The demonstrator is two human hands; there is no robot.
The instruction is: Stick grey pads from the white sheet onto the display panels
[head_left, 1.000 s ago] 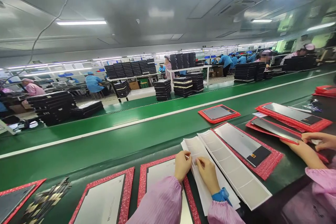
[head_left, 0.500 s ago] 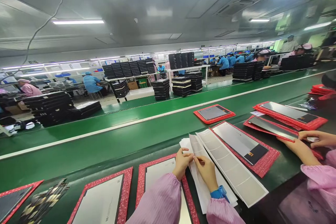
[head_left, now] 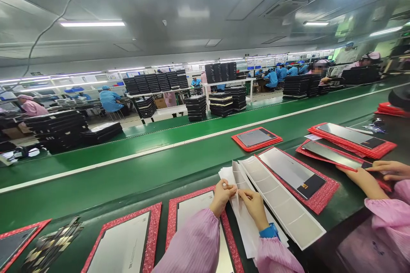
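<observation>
Directly ahead of me, my left hand (head_left: 223, 196) pinches the edge of a curled sticker sheet (head_left: 237, 174). My right hand (head_left: 254, 208), with a blue band at the wrist, has thumb and forefinger pressed together on the same sheet, just right of the left fingertips. White paper sheets (head_left: 245, 234) lie beneath it. Beside my right hand a long sheet of greyish stickers (head_left: 285, 198) lies flat. Under my left forearm is a display panel (head_left: 191, 210) on red bubble wrap, partly hidden by my sleeve.
Another panel (head_left: 123, 241) on red wrap lies to the left, near a pile of thin strips (head_left: 53, 241). A panel with a black end (head_left: 285, 168) lies right. A co-worker's hands (head_left: 365, 181) touch a panel at far right. A green conveyor (head_left: 137, 166) runs behind.
My fingertips have drawn slightly apart along the sheet, whose curled edge now stands up between them. The co-worker's far hand has come down onto the panel.
</observation>
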